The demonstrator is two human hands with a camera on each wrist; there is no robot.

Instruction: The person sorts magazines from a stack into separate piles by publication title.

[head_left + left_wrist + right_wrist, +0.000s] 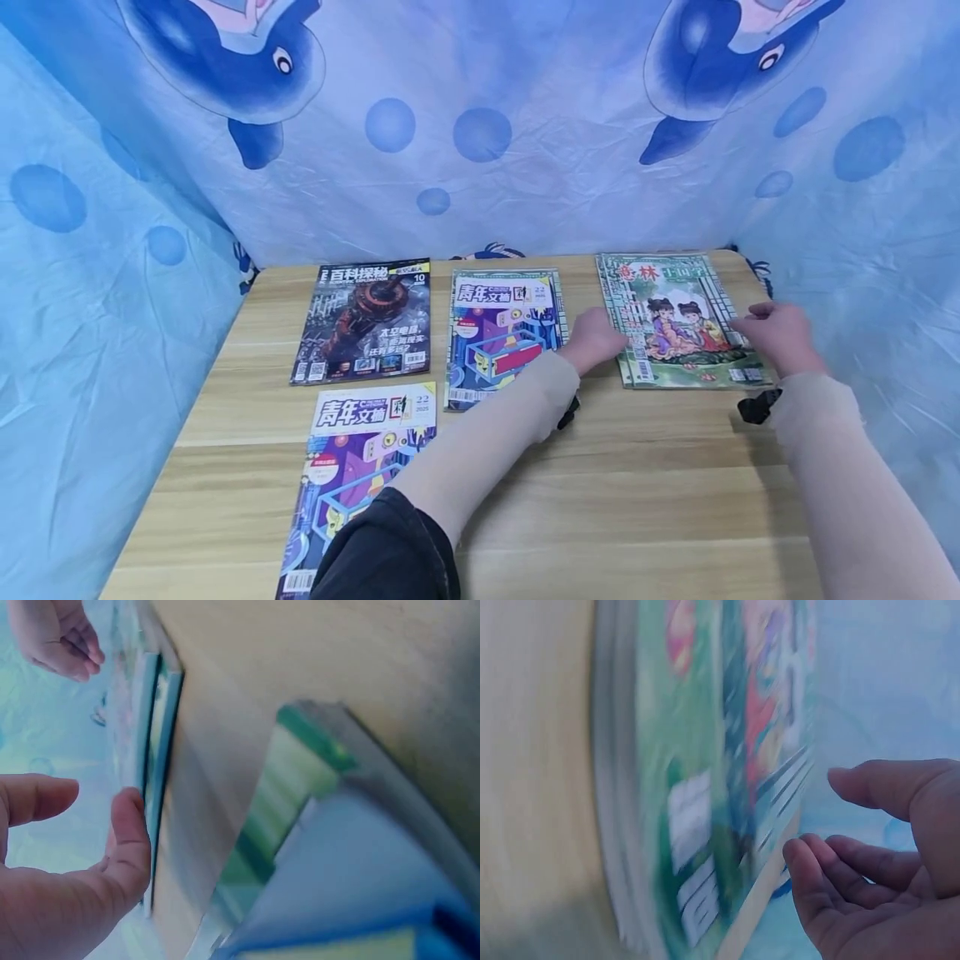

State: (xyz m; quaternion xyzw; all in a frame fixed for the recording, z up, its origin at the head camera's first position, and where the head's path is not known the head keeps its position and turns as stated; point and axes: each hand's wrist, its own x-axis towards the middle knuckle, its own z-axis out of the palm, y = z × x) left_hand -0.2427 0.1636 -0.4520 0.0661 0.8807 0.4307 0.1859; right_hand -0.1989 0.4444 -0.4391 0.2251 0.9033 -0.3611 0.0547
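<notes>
Two or more green magazines [678, 312] lie stacked at the back right, the top cover showing two cartoon figures. My left hand [596, 337] is at the stack's left edge, thumb and fingers apart; in the left wrist view its fingertips come right up to the spine side. At the right edge is my right hand [780, 340]. The right wrist view shows the thumb of this right hand [885, 870] apart from its loosely bent fingers, with nothing between them, beside the magazine's cover.
A purple magazine [495, 333] lies over green ones at the back middle. To its left is a dark magazine [367, 321]. Another purple magazine [360, 467] lies nearer, partly under my left sleeve. Blue curtains [480, 200] surround the wooden table [637, 500].
</notes>
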